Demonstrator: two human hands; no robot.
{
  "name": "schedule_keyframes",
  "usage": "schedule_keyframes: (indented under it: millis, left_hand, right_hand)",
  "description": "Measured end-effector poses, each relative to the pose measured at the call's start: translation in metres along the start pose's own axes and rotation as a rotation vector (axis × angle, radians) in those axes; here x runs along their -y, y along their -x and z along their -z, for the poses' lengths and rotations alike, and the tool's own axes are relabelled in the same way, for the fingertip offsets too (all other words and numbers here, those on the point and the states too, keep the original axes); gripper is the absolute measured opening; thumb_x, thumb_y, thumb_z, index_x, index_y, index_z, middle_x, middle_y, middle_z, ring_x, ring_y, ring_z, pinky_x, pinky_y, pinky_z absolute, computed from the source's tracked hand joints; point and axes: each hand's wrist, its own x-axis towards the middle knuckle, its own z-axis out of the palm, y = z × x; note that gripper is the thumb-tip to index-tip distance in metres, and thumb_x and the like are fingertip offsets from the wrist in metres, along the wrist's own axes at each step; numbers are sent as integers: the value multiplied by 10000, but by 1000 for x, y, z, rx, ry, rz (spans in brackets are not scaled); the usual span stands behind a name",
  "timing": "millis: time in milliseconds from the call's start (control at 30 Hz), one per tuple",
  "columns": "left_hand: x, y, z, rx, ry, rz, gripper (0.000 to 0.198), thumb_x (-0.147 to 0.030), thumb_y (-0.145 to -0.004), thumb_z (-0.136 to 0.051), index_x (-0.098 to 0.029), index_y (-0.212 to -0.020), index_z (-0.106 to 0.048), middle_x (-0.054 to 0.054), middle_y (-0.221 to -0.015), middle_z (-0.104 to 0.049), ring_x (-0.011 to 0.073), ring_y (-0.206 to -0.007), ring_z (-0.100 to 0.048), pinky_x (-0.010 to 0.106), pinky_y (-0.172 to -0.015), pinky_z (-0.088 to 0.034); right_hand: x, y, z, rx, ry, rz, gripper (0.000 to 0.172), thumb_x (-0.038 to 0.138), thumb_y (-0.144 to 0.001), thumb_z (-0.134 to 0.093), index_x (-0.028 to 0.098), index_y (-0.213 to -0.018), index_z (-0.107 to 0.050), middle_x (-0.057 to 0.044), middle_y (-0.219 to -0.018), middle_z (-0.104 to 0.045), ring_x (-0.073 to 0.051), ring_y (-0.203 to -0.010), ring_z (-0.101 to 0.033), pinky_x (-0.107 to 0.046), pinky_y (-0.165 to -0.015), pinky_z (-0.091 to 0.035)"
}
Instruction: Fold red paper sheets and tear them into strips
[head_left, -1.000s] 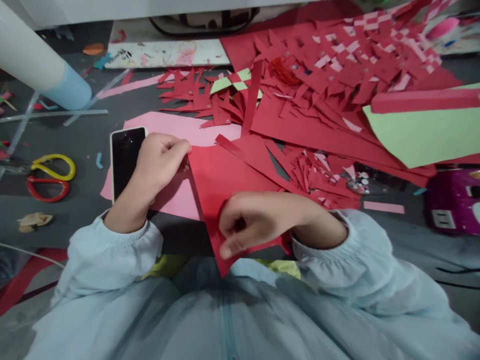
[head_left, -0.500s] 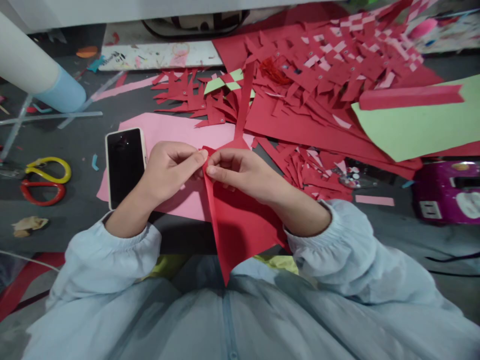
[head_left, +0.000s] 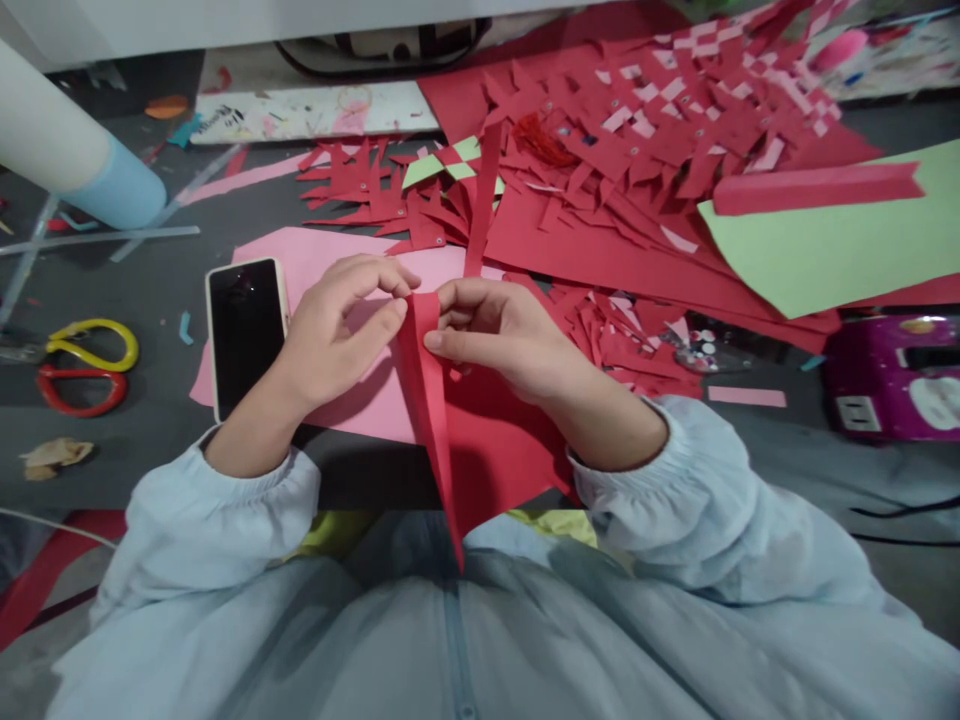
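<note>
Near the left end of the dark worktop, scissors show smooth, looped yellow and red handles. A flat, glossy-screened phone overlaps pink paper. The left hand sets its thumb tip at the top left corner of the red sheet, forefinger lifted; I cannot tell whether its hidden fingers pinch. The sheet lies between and below both hands, its narrow fold tapering to a point past the worktop's front edge. The right hand pinches the fold's upper right side. Rightward lie jagged red scraps and a smooth green sheet.
</note>
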Motion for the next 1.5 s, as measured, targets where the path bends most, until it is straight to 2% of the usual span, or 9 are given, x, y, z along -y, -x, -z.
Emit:
schedule_keyframes:
  millis: [133,233,367,600,833,1000,1267,1500]
  left_hand:
    - [-6,0,1,11,5,100,74,-261,-815,-567,-203,-775,-592,12,-796,-664,158,-771,-609,294,-764,-495]
    - [-9,0,3,35,24,133,98,-291,-803,-586,-206,-757,-606,9,-762,-658,149,-714,-584,280,-700,-482]
    - [-12,-1,4,49,43,136,96,-298,-788,-621,-210,-754,-642,6,-745,-665,144,-690,-580,277,-682,-480]
    - [-12,1,2,58,149,181,106,-318,-788,-671,-223,-743,-655,6,-753,-681,145,-699,-605,283,-681,-504]
    - [-9,2,-1,62,315,268,159,-384,-753,-733,-259,-687,-659,1,-737,-684,165,-716,-626,294,-656,-506]
    - [-10,4,-2,41,335,349,178,-400,-733,-739,-258,-669,-654,4,-711,-678,170,-690,-632,287,-613,-500]
    - [-10,3,-5,50,376,361,155,-348,-744,-711,-236,-662,-641,-6,-673,-645,151,-659,-614,284,-622,-495]
    - [-16,2,-4,51,394,373,154,-337,-722,-734,-222,-675,-642,-11,-677,-635,123,-630,-576,253,-604,-491]
  right_hand:
    - [2,1,0,-31,32,22,304,298,-671,-815,154,-799,-581,58,-606,-561,-55,-493,-494,-186,-447,-380]
    - [2,0,0,-79,28,43,314,337,-678,-819,149,-804,-601,52,-611,-563,-57,-499,-493,-188,-446,-394]
    - [1,0,-1,-130,9,81,345,392,-656,-837,146,-787,-634,40,-619,-570,-58,-499,-491,-188,-420,-386]
    - [3,1,-1,-130,24,94,370,446,-645,-838,157,-782,-652,37,-638,-585,-61,-516,-497,-194,-441,-393]
    - [4,3,-5,-130,5,145,317,406,-674,-827,163,-763,-644,40,-635,-580,-62,-537,-503,-207,-504,-417]
    - [2,3,-6,-140,33,151,289,408,-720,-793,174,-772,-631,39,-636,-567,-69,-544,-501,-215,-506,-411]
    - [5,3,-8,-185,107,192,284,413,-721,-790,178,-744,-633,25,-677,-582,-74,-576,-506,-221,-537,-432]
    - [4,3,-6,-180,64,133,225,355,-742,-779,165,-760,-660,26,-674,-589,-73,-583,-514,-217,-553,-427]
